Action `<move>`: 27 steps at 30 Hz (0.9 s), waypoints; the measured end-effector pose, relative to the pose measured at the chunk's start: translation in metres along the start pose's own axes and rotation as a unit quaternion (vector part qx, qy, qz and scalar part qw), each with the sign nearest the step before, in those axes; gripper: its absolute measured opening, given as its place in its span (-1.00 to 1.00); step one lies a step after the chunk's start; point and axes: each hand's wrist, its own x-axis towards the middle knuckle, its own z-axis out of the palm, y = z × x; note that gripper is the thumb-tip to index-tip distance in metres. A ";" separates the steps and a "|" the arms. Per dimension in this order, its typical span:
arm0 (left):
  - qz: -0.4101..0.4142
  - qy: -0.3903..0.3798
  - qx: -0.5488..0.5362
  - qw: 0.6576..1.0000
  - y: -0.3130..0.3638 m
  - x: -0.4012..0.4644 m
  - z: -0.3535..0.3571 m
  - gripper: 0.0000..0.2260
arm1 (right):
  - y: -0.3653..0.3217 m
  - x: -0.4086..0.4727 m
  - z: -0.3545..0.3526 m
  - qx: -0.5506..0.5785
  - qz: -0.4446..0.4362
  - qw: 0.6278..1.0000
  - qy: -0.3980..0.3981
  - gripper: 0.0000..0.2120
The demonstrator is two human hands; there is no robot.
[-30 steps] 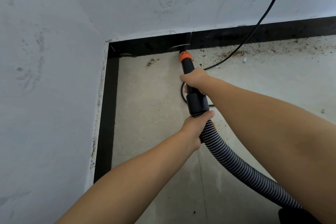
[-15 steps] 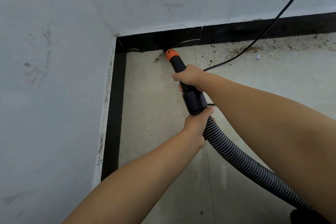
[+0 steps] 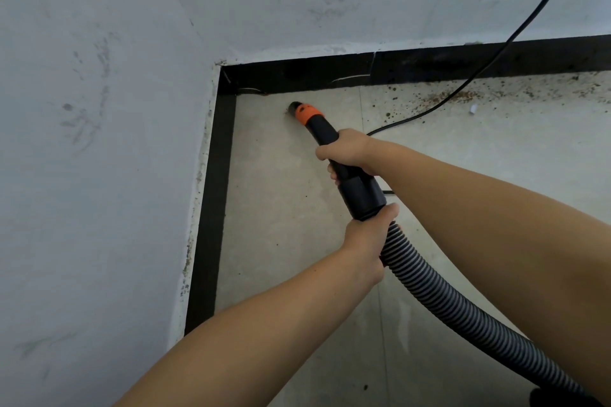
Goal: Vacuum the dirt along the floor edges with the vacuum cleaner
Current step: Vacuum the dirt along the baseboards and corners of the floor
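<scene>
Where cord [image 3: 515,33] crosses dirt [image 3: 459,96], baseboard [image 3: 429,66].

I count two of my hands: my left hand [image 3: 367,243] at five o'clock on the ribbed hose [image 3: 463,311], and my right hand [image 3: 347,150] at centre on the nozzle [image 3: 325,135]. There is one hose, one nozzle with one orange collar [image 3: 308,113], and one black power cord [image 3: 515,33] at one o'clock. Two walls meet in one corner, each with one black skirting strip [image 3: 211,208]. One white scrap [image 3: 473,108] lies at two o'clock amid dirt specks [image 3: 439,96] too many to count.
</scene>
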 end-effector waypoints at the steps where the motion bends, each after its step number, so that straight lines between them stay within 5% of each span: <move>1: -0.001 0.005 -0.004 1.000 -0.001 -0.001 -0.001 -0.62 | -0.001 0.000 0.004 -0.009 -0.001 1.000 -0.011 -0.70; 12: -0.008 0.002 -0.007 1.000 0.002 -0.007 -0.012 -0.65 | 0.002 0.000 0.015 0.005 0.005 0.999 0.051 -0.72; 20: -0.032 -0.041 0.039 0.998 -0.025 -0.023 0.023 -0.91 | 0.036 -0.035 -0.030 0.058 0.014 0.995 0.076 -0.83; 27: 0.013 -0.059 0.121 0.991 -0.061 -0.038 0.048 -0.81 | 0.066 -0.088 -0.064 0.148 -0.040 0.987 0.054 -0.87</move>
